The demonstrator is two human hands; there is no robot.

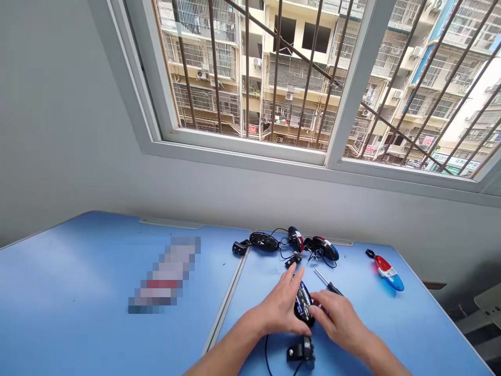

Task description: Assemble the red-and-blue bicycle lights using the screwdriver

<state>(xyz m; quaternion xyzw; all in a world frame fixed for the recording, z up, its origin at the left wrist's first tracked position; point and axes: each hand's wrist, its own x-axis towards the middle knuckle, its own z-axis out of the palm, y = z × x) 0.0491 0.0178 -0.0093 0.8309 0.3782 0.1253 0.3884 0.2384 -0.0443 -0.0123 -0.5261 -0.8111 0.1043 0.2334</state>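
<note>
On the blue table, a black oval device (302, 304) lies with its inside showing, several battery-like cylinders in it. My left hand (282, 304) is curved around its left side, thumb at the lower end and fingers at the upper end. The fingertips of my right hand (332, 314) are pinched together at the device's right edge; whether they hold a small part is hidden. A black clamp-like piece with a cable (302, 353) lies just below the device. Behind my right hand rests a screwdriver (334, 288) with a black handle.
Several black oval devices with cables (264, 241) lie at the table's back edge. A red, white and blue oval shell (388, 272) is at the right. A pixelated patch covers something on the left table half (94, 266). Behind stands a barred window.
</note>
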